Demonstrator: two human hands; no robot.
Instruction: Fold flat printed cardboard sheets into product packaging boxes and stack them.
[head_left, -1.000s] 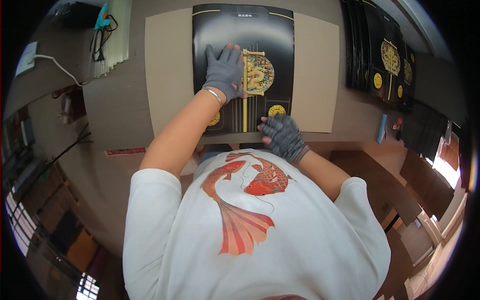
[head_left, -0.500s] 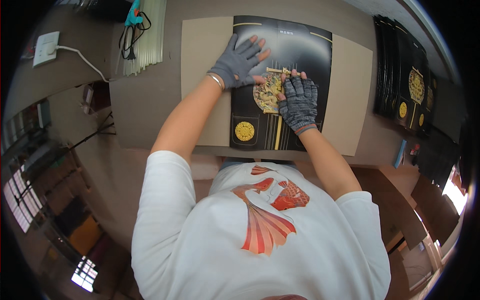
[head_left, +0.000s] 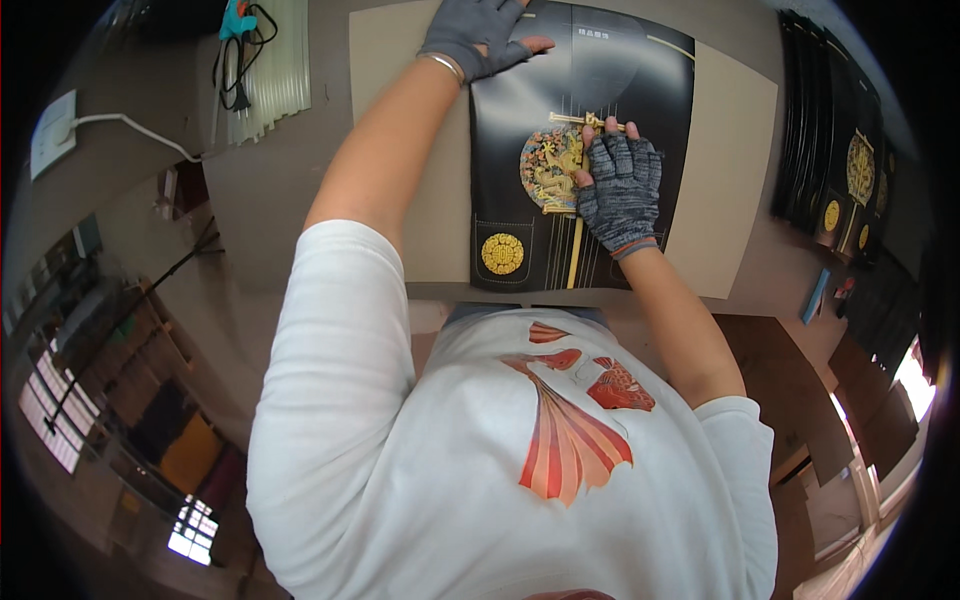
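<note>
A glossy black printed sheet (head_left: 520, 110) with a round coloured emblem and gold details lies on a larger grey-beige board (head_left: 735, 130). My left hand (head_left: 475, 38), in a grey fingerless glove, lies flat with thumb spread at the sheet's far left corner; its fingertips reach the picture's upper edge. Over the middle right of the sheet, beside the emblem, my right hand (head_left: 622, 188) rests flat in a mottled grey fingerless glove. Its fingers point away from me, lightly spread, with nothing held in them.
A stack of similar black printed pieces (head_left: 835, 130) stands to the right. At the far left are a teal glue gun (head_left: 238, 18) with a black cord, a bundle of translucent sticks (head_left: 275, 75), and a white power socket (head_left: 53, 135) with a white cable. The table (head_left: 300, 210) extends around the board.
My left hand has slid away from me, from the sheet's upper left area to its far corner. My right hand stays beside the emblem. The whole view has shifted slightly.
</note>
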